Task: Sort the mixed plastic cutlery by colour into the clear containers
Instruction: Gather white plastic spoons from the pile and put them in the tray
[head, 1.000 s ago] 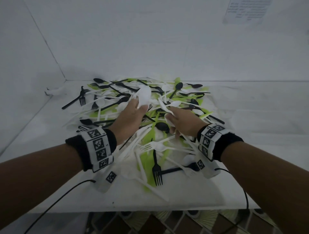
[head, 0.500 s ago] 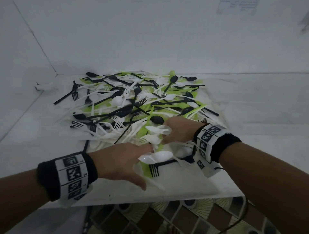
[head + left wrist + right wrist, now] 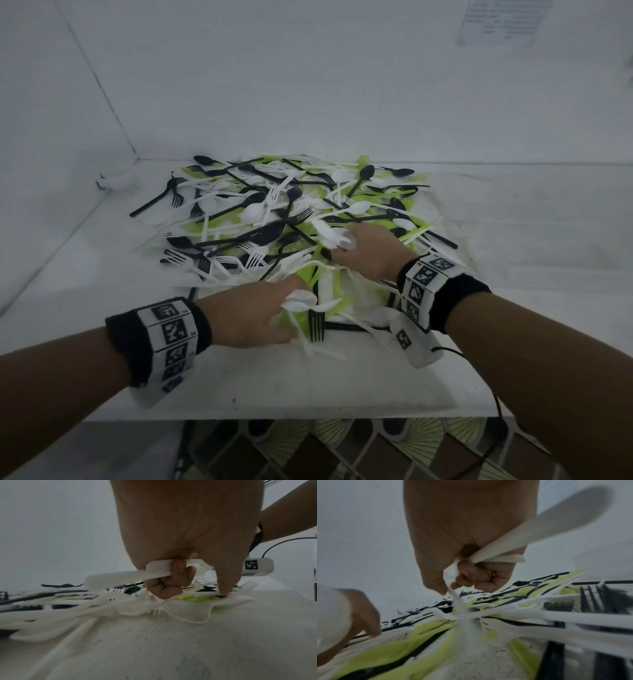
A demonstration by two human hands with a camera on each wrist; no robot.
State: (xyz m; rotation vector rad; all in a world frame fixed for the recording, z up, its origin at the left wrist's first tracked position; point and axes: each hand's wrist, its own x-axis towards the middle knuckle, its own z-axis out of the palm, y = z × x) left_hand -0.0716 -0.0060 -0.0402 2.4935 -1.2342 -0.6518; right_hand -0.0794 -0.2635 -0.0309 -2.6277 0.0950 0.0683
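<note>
Gripping white cutlery in both fists, the person works at the near edge of the pile (image 3: 274,219); the left hand (image 3: 253,315) sits low at the near side, fingers curled round white handles (image 3: 130,574), its thumb reaching down to the pieces lying under it; a white spoon bowl (image 3: 299,299) sticks out past its knuckles; the right hand (image 3: 373,253) is just beyond and to the right, curled round a bunch of white spoons (image 3: 330,236), while thumb and forefinger pinch another white piece (image 3: 453,592) that rises from the heap; one spoon bowl (image 3: 573,511) juts up to the right of that fist; the pile itself is a tangle of black, white and lime-green forks and spoons spread over the white table (image 3: 308,387), reaching back towards the wall; a black fork (image 3: 315,323) lies near the front, between the two wrists; both wrists wear black bands with white marker tags (image 3: 171,339); no containers show in any view.
</note>
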